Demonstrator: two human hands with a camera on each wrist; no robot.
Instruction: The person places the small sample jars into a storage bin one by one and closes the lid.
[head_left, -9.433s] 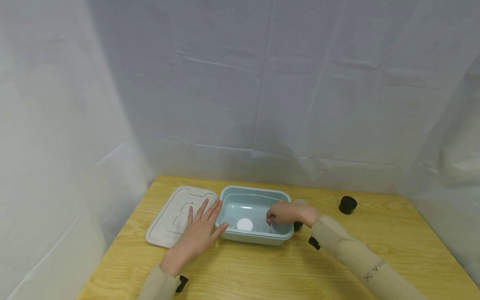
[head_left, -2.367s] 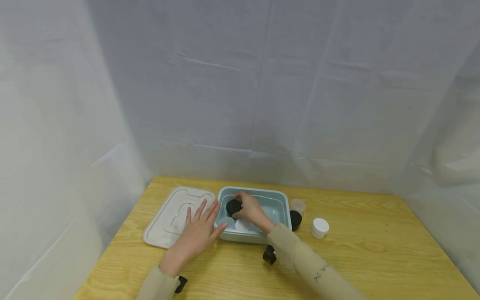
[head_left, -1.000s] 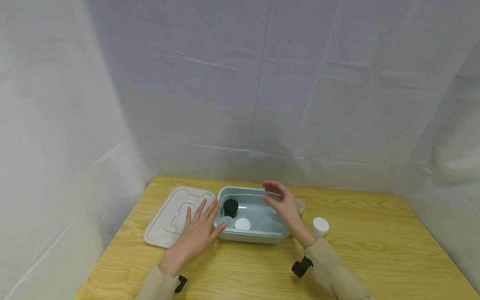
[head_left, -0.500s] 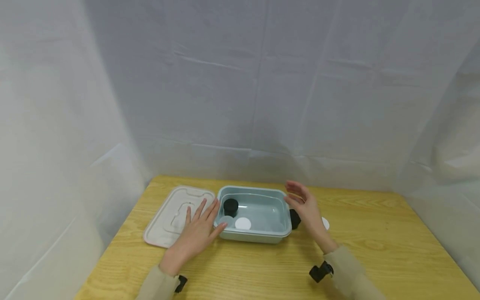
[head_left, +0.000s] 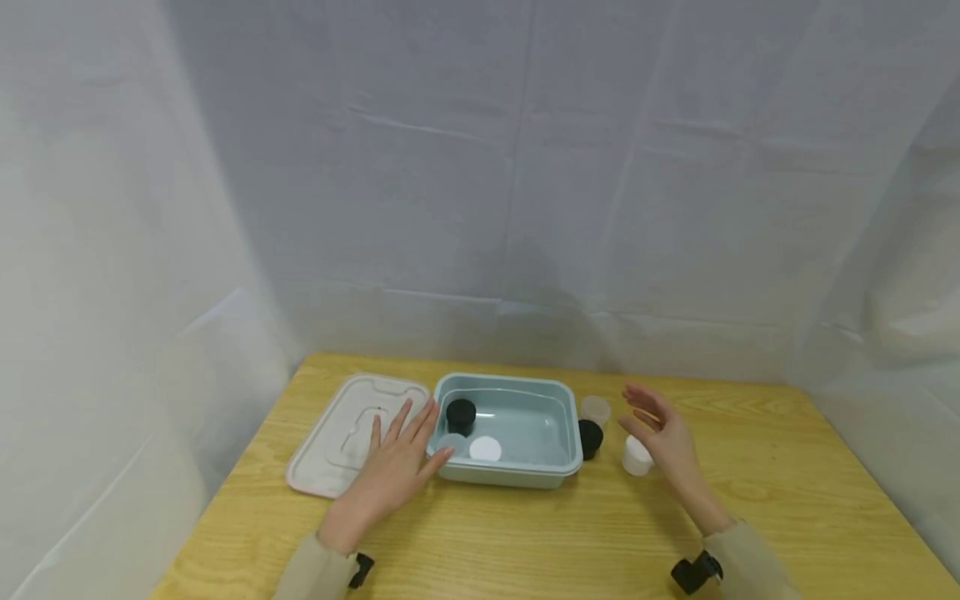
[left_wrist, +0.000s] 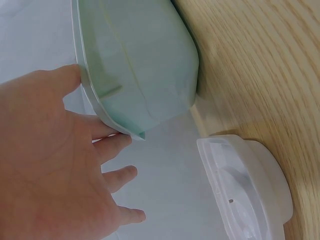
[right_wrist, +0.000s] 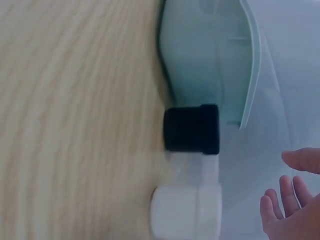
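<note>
Head view: left hand (head_left: 390,467) flat against box (head_left: 558,467); right hand (head_left: 667,442) spread, empty.

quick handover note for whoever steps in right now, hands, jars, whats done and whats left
Left hand: flat, fingers on the lid and the bin rim.
Right hand: open, empty, beside the white jar.
Done: black jar, white-lidded jar and clear jar are in the bin.
Left: white jar, black jar on the table and translucent jar sit outside; lid off.
</note>
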